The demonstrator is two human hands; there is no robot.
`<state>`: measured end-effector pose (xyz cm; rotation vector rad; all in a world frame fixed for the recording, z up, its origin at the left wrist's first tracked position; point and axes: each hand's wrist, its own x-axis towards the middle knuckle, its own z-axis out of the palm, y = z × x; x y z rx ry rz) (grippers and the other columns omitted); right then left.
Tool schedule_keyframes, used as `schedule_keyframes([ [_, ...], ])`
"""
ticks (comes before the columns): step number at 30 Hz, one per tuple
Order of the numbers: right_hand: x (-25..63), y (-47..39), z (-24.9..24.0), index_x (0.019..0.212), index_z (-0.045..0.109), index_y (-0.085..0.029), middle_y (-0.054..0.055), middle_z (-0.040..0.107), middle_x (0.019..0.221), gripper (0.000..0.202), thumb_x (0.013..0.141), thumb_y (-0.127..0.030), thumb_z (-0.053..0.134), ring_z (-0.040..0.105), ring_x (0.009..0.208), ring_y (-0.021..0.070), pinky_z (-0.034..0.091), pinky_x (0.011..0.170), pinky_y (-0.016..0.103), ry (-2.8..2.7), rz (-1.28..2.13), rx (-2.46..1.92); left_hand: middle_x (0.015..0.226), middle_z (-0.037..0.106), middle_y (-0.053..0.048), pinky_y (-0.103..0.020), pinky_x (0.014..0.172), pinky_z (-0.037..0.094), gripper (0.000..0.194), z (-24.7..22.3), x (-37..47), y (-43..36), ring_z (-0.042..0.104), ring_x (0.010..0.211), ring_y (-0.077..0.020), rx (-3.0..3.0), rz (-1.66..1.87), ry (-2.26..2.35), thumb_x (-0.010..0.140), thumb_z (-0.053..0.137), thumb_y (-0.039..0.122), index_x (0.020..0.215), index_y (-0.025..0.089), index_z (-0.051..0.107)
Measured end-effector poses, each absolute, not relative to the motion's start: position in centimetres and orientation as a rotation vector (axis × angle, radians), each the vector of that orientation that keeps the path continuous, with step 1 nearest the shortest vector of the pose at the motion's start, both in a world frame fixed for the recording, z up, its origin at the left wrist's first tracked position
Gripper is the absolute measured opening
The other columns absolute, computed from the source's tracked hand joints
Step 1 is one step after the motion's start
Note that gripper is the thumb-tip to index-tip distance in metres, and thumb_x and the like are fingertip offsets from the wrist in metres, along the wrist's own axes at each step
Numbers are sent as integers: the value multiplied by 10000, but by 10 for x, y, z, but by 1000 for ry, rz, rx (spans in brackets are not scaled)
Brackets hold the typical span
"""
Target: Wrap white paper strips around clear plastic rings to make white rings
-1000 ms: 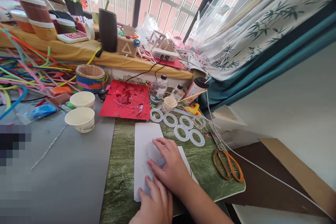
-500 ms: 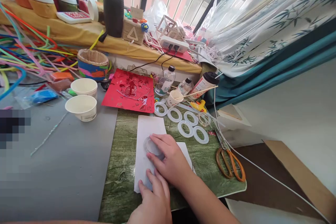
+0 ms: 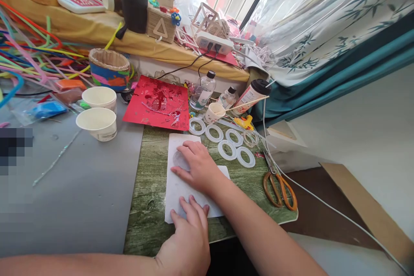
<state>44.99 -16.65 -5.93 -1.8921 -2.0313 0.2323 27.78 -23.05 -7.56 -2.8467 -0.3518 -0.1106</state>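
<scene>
A white sheet of paper (image 3: 171,192) lies on the green wood-patterned tabletop. On its upper part is a clear round disc (image 3: 180,162), and my right hand (image 3: 202,168) has thumb and fingers curved around its edge. Part of the disc is hidden under that hand. My left hand (image 3: 189,230) rests its outstretched fingertips on the lower part of the paper, holding nothing. Several translucent silicone rings (image 3: 227,150) lie to the right, beyond my right hand.
A red sheet (image 3: 136,110) with dark red bits lies ahead. Paper cups (image 3: 97,125) stand on the grey mat (image 3: 80,207). To the right are orange-handled scissors (image 3: 284,192), a cup with a stick (image 3: 215,113), clear bottles (image 3: 203,95), a yellow glue gun (image 3: 244,122) and a white cable (image 3: 310,189).
My right hand has shifted slightly away from me and to the left, covering the disc differently. My left fingers stay on the paper. The whole view has tilted a little, with more of both forearms showing.
</scene>
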Motion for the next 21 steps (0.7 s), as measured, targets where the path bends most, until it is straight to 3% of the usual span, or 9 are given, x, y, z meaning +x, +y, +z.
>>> schedule_keyframes([
  [10, 443, -171, -63, 1005, 622, -212, 86, 581, 1054, 200, 912, -383, 672, 503, 979, 279, 439, 917, 451, -1951, 281, -1907, 1211, 718, -258, -469, 652, 623, 461, -68, 278, -227, 717, 1026, -396, -2868, -92, -335, 986, 467, 413, 1327, 197, 689],
  [16, 441, -160, -67, 947, 564, -208, 97, 578, 1020, 166, 946, -369, 604, 497, 977, 287, 423, 923, 455, -1882, 163, -2002, 1207, 705, -297, -550, 637, 622, 493, -77, 282, -234, 705, 1034, -449, -2890, -107, -378, 926, 529, 419, 1320, 170, 690],
  [21, 433, -166, -63, 909, 540, -212, 91, 585, 1009, 187, 937, -373, 631, 497, 948, 278, 426, 883, 431, -1883, 189, -2031, 1172, 720, -272, -459, 606, 631, 439, -71, 281, -228, 719, 1004, -404, -2893, -98, -293, 940, 522, 379, 1231, 144, 751],
])
